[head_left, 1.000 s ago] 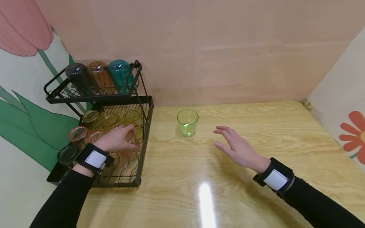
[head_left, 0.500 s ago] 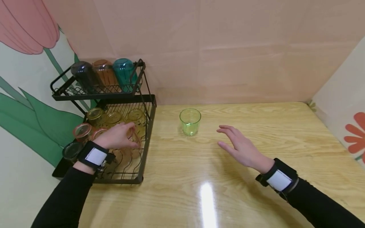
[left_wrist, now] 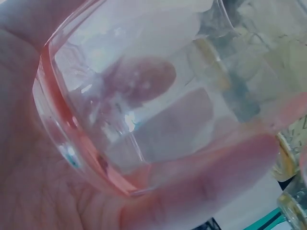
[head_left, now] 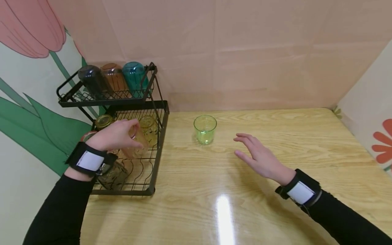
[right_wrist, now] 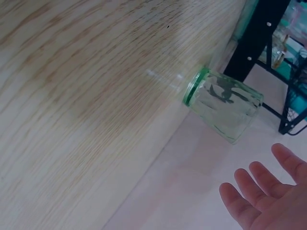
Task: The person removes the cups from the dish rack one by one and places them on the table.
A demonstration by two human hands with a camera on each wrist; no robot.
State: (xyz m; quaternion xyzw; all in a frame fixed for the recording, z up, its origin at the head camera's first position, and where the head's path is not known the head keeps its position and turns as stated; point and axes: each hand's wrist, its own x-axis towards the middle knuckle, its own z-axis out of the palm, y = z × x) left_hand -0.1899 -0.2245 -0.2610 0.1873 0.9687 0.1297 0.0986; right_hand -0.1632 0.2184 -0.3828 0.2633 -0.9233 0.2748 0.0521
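My left hand (head_left: 117, 134) grips a clear pink glass (head_left: 136, 139) over the lower tier of the black dish rack (head_left: 160, 146). In the left wrist view the pink glass (left_wrist: 134, 115) fills the palm, with thumb and fingers curled round its sides. Yellow glasses (head_left: 149, 127) stand upside down behind it. My right hand (head_left: 260, 156) hovers over the table with fingers spread loosely and nothing in them. To its left a green glass (head_left: 205, 131) stands upright on the table, and the right wrist view shows this green glass (right_wrist: 223, 103) beyond the fingertips.
On the upper tier sit a dark glass (head_left: 93, 80), a brown glass (head_left: 114, 76) and a teal glass (head_left: 134, 78), all upside down. A greyish glass (head_left: 113, 175) lies at the rack's near side, under the left wrist. A pink wall covering (head_left: 245, 58) rises behind the wooden table (head_left: 190, 190).
My left hand has lifted the pink glass from its place on the lower tier, up and slightly left. My right hand stays where it was; the head view has shifted slightly.
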